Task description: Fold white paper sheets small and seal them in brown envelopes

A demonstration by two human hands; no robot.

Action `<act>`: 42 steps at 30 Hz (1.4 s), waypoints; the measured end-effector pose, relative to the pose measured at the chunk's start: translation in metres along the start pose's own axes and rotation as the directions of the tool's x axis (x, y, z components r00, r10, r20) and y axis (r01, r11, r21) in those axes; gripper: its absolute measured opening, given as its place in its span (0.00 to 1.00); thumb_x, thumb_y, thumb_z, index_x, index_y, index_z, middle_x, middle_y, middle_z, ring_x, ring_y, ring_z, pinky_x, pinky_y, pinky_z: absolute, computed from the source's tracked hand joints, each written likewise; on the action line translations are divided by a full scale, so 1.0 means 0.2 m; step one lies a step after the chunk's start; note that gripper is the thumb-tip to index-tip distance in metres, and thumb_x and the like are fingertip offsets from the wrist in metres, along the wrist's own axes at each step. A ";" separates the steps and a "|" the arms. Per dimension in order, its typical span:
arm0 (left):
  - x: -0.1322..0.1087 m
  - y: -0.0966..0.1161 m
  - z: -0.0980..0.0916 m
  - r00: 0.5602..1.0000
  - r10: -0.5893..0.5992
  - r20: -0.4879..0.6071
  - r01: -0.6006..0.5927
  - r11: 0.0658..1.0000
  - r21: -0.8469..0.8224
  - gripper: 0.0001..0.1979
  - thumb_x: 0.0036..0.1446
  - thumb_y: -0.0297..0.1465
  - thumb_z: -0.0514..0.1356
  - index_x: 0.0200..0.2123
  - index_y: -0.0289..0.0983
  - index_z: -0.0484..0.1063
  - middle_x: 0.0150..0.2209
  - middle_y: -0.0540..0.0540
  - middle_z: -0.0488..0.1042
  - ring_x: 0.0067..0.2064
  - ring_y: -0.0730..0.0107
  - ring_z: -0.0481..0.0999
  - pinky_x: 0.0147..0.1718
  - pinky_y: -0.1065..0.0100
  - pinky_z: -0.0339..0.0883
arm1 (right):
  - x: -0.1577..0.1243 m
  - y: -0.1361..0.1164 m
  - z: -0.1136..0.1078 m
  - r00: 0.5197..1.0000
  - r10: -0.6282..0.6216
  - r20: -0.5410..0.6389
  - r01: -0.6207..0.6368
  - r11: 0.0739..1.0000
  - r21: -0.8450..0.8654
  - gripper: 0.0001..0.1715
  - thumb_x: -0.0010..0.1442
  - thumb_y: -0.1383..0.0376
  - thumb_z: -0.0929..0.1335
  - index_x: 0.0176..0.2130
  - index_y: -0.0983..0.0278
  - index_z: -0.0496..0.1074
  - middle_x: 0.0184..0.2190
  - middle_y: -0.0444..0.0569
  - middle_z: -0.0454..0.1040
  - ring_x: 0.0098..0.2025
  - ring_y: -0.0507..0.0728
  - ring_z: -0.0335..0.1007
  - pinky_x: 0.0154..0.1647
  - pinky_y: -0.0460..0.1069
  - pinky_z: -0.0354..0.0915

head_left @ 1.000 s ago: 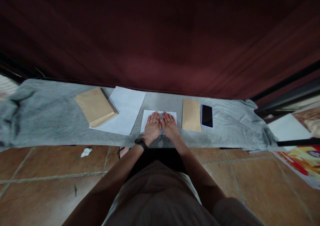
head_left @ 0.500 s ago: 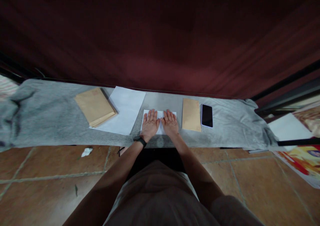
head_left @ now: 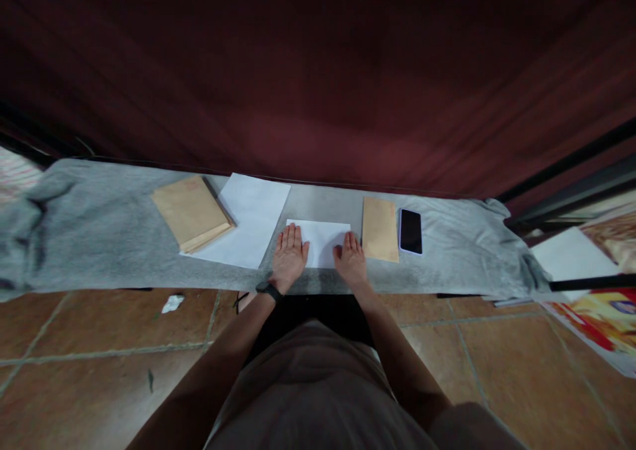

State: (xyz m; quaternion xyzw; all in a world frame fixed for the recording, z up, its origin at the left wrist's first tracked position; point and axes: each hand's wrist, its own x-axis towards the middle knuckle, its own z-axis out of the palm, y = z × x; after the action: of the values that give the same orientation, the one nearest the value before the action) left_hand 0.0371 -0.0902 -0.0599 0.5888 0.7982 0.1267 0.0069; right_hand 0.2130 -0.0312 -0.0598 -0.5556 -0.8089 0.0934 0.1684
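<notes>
A white sheet of paper (head_left: 322, 241), which looks folded, lies flat in front of me. My left hand (head_left: 289, 254) rests flat over its left end, fingers stretched forward and thumb out to the side. Over the right end lies my right hand (head_left: 352, 260), also flat, with its thumb apart from the fingers. Neither hand grips anything. Just right of my right hand is a single brown envelope (head_left: 380, 229). To the left, larger white sheets (head_left: 253, 215) lie partly under a stack of brown envelopes (head_left: 191, 213).
A phone (head_left: 411, 231) with a dark screen lies right of the single envelope. Grey cloth (head_left: 109, 238) covers the narrow table. A dark red curtain (head_left: 318, 105) hangs behind it. On the tiled floor is a crumpled white scrap (head_left: 172, 303); a colourful printed box (head_left: 603, 324) stands at far right.
My hands have slid apart from the middle of the white paper to its two ends, baring its centre. The envelopes and phone stay in place.
</notes>
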 end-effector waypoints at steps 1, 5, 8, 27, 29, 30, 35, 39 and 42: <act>-0.02 -0.01 0.00 1.000 0.007 -0.007 -0.007 1.000 -0.009 0.32 0.71 0.38 0.42 0.70 0.22 0.53 0.72 0.31 0.50 0.74 0.51 0.47 0.71 0.50 0.43 | -0.02 0.01 -0.02 1.000 0.017 0.008 -0.018 1.000 0.005 0.34 0.69 0.60 0.61 0.67 0.79 0.59 0.65 0.70 0.64 0.67 0.69 0.60 0.65 0.62 0.58; -0.11 -0.02 -0.03 0.998 0.053 -0.018 -0.054 0.998 -0.039 0.32 0.71 0.40 0.42 0.69 0.23 0.54 0.71 0.30 0.52 0.74 0.51 0.49 0.71 0.49 0.44 | -0.07 0.04 -0.10 0.994 0.105 0.037 -0.108 0.990 0.087 0.33 0.66 0.60 0.64 0.64 0.76 0.63 0.57 0.68 0.72 0.60 0.67 0.69 0.58 0.57 0.65; -0.17 -0.01 -0.04 0.997 0.077 -0.020 -0.078 0.996 -0.050 0.32 0.71 0.40 0.44 0.69 0.23 0.55 0.71 0.30 0.53 0.73 0.50 0.49 0.71 0.48 0.44 | -0.05 0.05 -0.14 0.971 0.214 0.107 -0.234 0.945 0.229 0.26 0.64 0.62 0.65 0.59 0.70 0.69 0.49 0.61 0.77 0.47 0.62 0.76 0.47 0.52 0.69; -0.23 0.20 -0.30 0.988 0.070 -0.139 -0.126 0.881 -0.457 0.31 0.65 0.29 0.54 0.70 0.37 0.55 0.69 0.38 0.62 0.68 0.54 0.64 0.65 0.55 0.58 | -0.02 -0.16 -0.51 0.992 0.000 0.123 -0.113 0.387 0.915 0.20 0.60 0.48 0.68 0.41 0.60 0.74 0.33 0.44 0.75 0.32 0.53 0.68 0.30 0.46 0.67; -0.18 0.24 -0.35 0.987 -0.070 -0.145 -0.052 0.710 -0.702 0.25 0.68 0.32 0.52 0.67 0.37 0.62 0.64 0.39 0.69 0.64 0.55 0.70 0.63 0.56 0.62 | -0.01 -0.19 -0.58 0.995 -0.037 0.097 -0.078 0.355 0.932 0.24 0.63 0.46 0.65 0.46 0.60 0.75 0.38 0.47 0.77 0.38 0.55 0.72 0.37 0.48 0.70; -0.16 0.26 -0.37 0.977 -0.172 -0.125 -0.003 0.575 -0.818 0.23 0.69 0.35 0.52 0.63 0.36 0.66 0.61 0.39 0.72 0.61 0.56 0.72 0.62 0.57 0.64 | -0.01 -0.19 -0.59 0.996 -0.030 0.088 -0.072 0.344 0.936 0.26 0.65 0.45 0.63 0.49 0.60 0.74 0.42 0.48 0.78 0.41 0.55 0.73 0.40 0.48 0.71; -0.09 0.29 -0.34 0.839 -0.527 0.137 0.154 -0.012 -0.988 0.22 0.69 0.46 0.50 0.52 0.35 0.72 0.52 0.39 0.79 0.52 0.60 0.79 0.51 0.62 0.73 | -0.02 -0.11 -0.38 0.969 0.236 0.072 -0.183 0.491 0.851 0.27 0.64 0.49 0.64 0.54 0.62 0.71 0.53 0.54 0.74 0.51 0.58 0.72 0.52 0.52 0.70; -0.11 0.29 -0.23 0.745 -0.490 0.453 0.323 -0.329 -0.887 0.15 0.69 0.42 0.53 0.50 0.38 0.69 0.46 0.42 0.81 0.42 0.67 0.82 0.35 0.70 0.75 | -0.06 -0.04 -0.14 0.932 0.254 0.259 -0.356 0.498 0.791 0.29 0.62 0.55 0.66 0.59 0.62 0.67 0.41 0.50 0.78 0.39 0.56 0.76 0.38 0.50 0.74; -0.16 0.31 -0.16 0.690 -0.463 0.556 0.393 -0.406 -0.825 0.09 0.68 0.37 0.56 0.44 0.38 0.69 0.37 0.46 0.81 0.33 0.71 0.80 0.30 0.71 0.73 | -0.07 -0.02 -0.06 0.925 0.238 0.297 -0.379 0.498 0.780 0.29 0.60 0.59 0.66 0.60 0.63 0.67 0.32 0.44 0.77 0.31 0.55 0.75 0.30 0.49 0.73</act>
State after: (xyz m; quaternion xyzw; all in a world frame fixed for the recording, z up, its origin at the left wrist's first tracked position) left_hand 0.0989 -0.1091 -0.0196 -0.0011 0.5725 0.6713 0.4708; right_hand 0.2184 -0.0456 -0.0504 -0.5380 -0.5670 0.5308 0.3277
